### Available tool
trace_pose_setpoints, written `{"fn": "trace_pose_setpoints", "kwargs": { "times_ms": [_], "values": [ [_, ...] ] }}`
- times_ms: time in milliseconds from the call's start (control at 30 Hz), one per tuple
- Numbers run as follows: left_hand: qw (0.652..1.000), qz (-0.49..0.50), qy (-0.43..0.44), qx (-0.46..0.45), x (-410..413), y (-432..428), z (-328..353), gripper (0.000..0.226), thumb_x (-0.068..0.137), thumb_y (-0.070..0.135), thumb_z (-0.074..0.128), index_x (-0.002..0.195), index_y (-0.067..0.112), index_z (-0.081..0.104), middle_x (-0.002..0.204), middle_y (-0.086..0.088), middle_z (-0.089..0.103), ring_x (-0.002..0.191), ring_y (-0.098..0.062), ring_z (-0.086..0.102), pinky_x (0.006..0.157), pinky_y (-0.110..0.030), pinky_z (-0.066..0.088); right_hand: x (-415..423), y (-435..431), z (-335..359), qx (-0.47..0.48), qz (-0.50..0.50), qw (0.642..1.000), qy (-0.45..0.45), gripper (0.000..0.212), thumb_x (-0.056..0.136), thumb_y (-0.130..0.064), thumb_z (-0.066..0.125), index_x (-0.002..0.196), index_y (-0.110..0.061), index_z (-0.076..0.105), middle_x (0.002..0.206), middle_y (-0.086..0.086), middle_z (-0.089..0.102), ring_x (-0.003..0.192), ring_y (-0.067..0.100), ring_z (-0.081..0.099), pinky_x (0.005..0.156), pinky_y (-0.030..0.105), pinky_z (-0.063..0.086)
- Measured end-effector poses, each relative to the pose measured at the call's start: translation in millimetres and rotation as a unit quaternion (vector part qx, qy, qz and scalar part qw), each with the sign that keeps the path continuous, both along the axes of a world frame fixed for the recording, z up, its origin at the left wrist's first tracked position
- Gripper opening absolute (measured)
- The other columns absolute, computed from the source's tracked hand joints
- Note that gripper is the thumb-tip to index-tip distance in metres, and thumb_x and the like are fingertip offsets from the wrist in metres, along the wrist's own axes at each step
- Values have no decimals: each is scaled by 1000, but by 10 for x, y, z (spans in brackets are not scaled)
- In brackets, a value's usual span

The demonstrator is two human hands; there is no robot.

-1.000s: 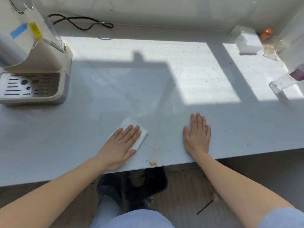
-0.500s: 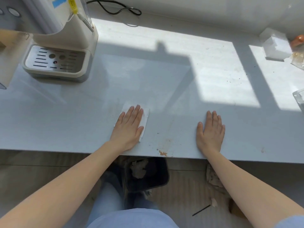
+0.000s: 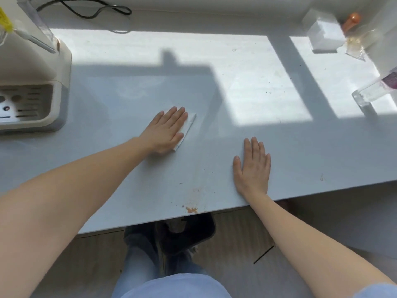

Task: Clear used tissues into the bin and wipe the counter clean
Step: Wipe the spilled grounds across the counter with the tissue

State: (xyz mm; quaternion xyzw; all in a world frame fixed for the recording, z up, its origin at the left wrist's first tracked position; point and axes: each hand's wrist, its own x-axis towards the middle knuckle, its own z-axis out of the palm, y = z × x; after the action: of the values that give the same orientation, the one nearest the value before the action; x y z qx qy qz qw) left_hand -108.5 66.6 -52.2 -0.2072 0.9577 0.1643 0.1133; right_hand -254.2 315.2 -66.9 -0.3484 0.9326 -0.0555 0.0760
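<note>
Tissue point(image 3: 189, 123): folded, flat on the bench point(image 3: 107, 168).
Left hand point(image 3: 166, 130): spread flat, pressing it (no grip).
Right hand point(image 3: 252, 168): flat, empty, right of the tissue.

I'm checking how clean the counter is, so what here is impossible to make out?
All in the head view:
- The folded tissue: mostly under the left hand, so its dirt is hidden.
- The bin: the counter edge covers its far side; contents are dark.
- The dispenser: cut off by the left edge.
- Specks near the orange stain: too small to identify.
</note>
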Motion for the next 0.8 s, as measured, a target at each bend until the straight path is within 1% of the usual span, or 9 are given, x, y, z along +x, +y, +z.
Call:
{"fn": "trace_pose_setpoints", "kwargs": {
  "times_ms": [67, 133, 200, 267, 433, 500, 567, 667, 800],
  "values": [
    [998, -62, 7, -10, -126, -49, -12, 57, 99, 38, 18, 148, 24, -8, 159, 6, -12, 146, -13, -12, 117, -34, -8, 2, -3, 4, -5, -4, 1000, -5, 61, 97, -42, 24, 152, -20, 9, 162, 1, 8, 149, 19, 1, 120, 42, 0],
    [987, -156, 11, -20, -206, -49, -37, 57, 98, 40, 15, 147, 28, -12, 156, 10, -16, 144, -11, -15, 117, -32, -10, -1, -3, 8, -4, -6, 1000, -8, 61, 97, -42, 24, 152, -20, 9, 162, 0, 8, 149, 19, 1, 120, 42, 0],
    [969, -244, 8, -26, -243, -31, -42, 56, 98, 41, 12, 143, 30, -19, 153, 11, -21, 143, -10, -20, 116, -31, -13, -3, -3, 18, 2, -6, 1000, -9, 62, 97, -42, 24, 152, -21, 8, 162, 0, 6, 149, 18, 0, 120, 41, -1],
    [951, -307, 0, -25, -240, -3, -16, 56, 97, 44, 9, 142, 30, -23, 153, 10, -24, 142, -11, -24, 115, -30, -16, -3, -4, 32, 6, -7, 1000, -13, 62, 96, -42, 24, 152, -22, 6, 162, -1, 4, 149, 17, -2, 121, 41, -1],
    [899, -438, 1, 12, 27, 423, -9, 58, 97, 45, 6, 145, 27, -21, 156, 8, -23, 142, -8, -25, 115, -32, -18, 8, -5, 56, -2, -12, 1000, -18, 61, 97, -40, 26, 152, -22, 7, 162, -1, 5, 149, 17, 0, 121, 42, 1],
    [892, -452, 4, 20, 131, 553, -18, 57, 98, 45, 6, 146, 27, -20, 156, 9, -22, 142, -8, -24, 115, -32, -18, 13, -1, 55, -5, -13, 1000, -16, 61, 97, -41, 26, 152, -23, 8, 162, -1, 6, 149, 17, 0, 121, 41, 0],
    [900, -435, 3, 25, 168, 576, -11, 57, 97, 45, 5, 145, 27, -20, 156, 10, -22, 142, -8, -24, 115, -32, -18, 12, -3, 53, -8, -12, 1000, -16, 61, 97, -41, 25, 152, -23, 7, 162, -2, 5, 149, 16, 0, 121, 41, 0],
    [921, -388, 4, 38, 231, 662, -1, 57, 96, 46, 3, 144, 28, -22, 155, 11, -24, 141, -7, -26, 114, -30, -20, 4, 0, 42, -15, -12, 1000, -16, 60, 97, -41, 26, 152, -23, 9, 162, -1, 7, 149, 17, 1, 121, 41, 0],
    [955, -289, 2, 69, 453, 882, 22, 58, 94, 47, 0, 145, 28, -21, 155, 11, -24, 141, -6, -26, 114, -28, -20, 4, 2, 30, -23, -12, 1000, -14, 60, 96, -41, 26, 152, -23, 11, 161, -1, 9, 149, 17, 3, 120, 41, 0]
  ]
}}
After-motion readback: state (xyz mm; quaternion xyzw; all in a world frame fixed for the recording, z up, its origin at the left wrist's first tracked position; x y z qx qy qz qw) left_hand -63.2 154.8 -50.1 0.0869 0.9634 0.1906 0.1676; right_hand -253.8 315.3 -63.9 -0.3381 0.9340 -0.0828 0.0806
